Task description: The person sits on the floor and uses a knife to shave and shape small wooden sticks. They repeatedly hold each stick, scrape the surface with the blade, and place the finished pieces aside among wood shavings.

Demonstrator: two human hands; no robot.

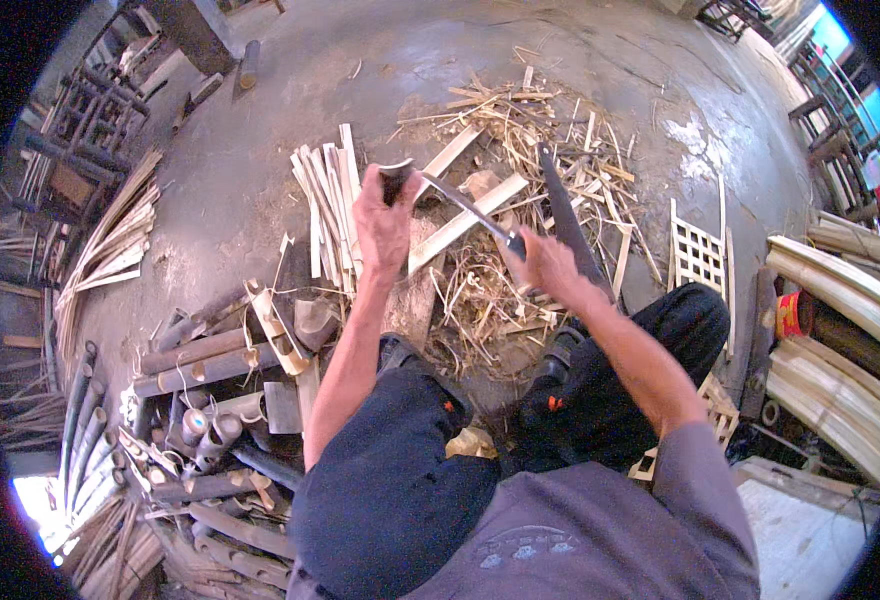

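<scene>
My left hand (382, 228) is raised ahead of me, its fingers wrapped round a short curved piece of bamboo (396, 184) with a dark outside and a pale upper edge. In my right hand (548, 266) is a knife (468, 207), gripped by its dark handle. Its narrow blade slants up and left, with the tip end close to the bamboo piece; whether they touch I cannot tell. Below the blade lie a flat pale bamboo slat (465, 222) and a heap of bamboo shavings (490, 300).
Pale split strips (326, 205) lie left of my hands. A long dark tapered blade (564, 210) rests among scraps at right. Cut bamboo tubes (210, 370) are piled at my left. A lattice panel (698, 250) and bundled split bamboo (840, 385) stand at my right.
</scene>
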